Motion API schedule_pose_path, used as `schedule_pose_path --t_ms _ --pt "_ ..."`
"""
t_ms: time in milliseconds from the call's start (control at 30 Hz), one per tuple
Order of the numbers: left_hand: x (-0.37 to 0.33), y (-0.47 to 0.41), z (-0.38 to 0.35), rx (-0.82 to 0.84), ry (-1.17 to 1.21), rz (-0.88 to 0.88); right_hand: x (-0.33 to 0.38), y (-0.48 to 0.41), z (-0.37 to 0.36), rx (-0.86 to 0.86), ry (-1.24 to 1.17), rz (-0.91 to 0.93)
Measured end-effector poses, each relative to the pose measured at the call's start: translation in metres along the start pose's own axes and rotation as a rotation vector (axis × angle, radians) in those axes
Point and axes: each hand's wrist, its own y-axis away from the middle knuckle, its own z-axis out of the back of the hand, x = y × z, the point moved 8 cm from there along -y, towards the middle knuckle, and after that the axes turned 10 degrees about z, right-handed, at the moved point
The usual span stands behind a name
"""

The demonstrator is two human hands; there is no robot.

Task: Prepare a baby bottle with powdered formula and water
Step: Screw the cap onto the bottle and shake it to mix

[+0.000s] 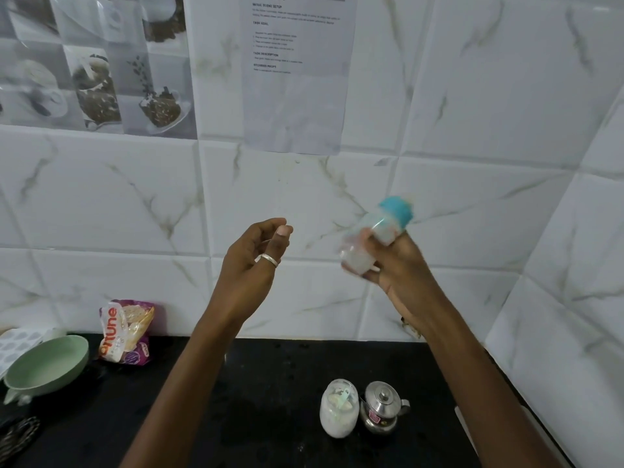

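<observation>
green bowl (47, 364), snack packet (126, 331), wall sheet (297, 72)

Baby bottle (373, 234) showing motion-blurred, contents unreadable; wall sheet (297, 72) print blurring illegible; green bowl (47, 364) running off left edge.

I am looking into a home kitchen. White marble-look wall tiles (472, 96) fill most of the frame, with coffee-themed picture tiles (94, 62) at upper left. Along the bottom runs a black surface (270, 383) carrying a green bowl (47, 364), a snack packet (126, 331) and a small steel pot (383, 408).
</observation>
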Motion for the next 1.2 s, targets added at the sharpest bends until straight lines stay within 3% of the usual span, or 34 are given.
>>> schedule_pose_path --t_ms 67,200,233,367,500,667,800,933,1100,1200 --pt "-0.001 -0.001 0.0 -0.005 0.004 0.002 -0.004 0.005 -0.005 0.095 0.138 -0.029" --pt "0.002 0.0 -0.001 0.006 0.002 0.012 0.009 -0.001 0.011 -0.118 -0.203 0.052" --pt "0.003 0.0 -0.001 0.006 -0.002 0.014 0.01 -0.003 0.013 -0.127 -0.191 0.062" --pt "0.003 -0.001 0.001 -0.005 -0.003 0.013 -0.001 0.003 0.001 0.075 0.154 -0.022" --pt "0.003 0.0 0.0 0.002 0.003 0.014 0.01 -0.003 0.013 -0.14 -0.173 0.062" --pt "0.001 0.0 0.0 -0.005 0.01 0.008 -0.006 0.008 -0.012 0.119 0.127 -0.029" --pt "0.001 0.001 0.002 -0.003 0.009 0.007 -0.003 0.001 0.002 -0.107 -0.219 0.026" --pt "0.0 0.0 0.005 -0.015 0.008 0.007 -0.02 0.009 -0.014 0.118 0.119 -0.065" --pt "0.003 0.0 0.007 -0.012 0.015 0.009 -0.012 -0.001 0.003 -0.151 -0.252 0.016" --pt "0.003 -0.001 0.008 -0.02 0.017 0.007 -0.025 0.008 -0.014 0.089 0.078 -0.09"
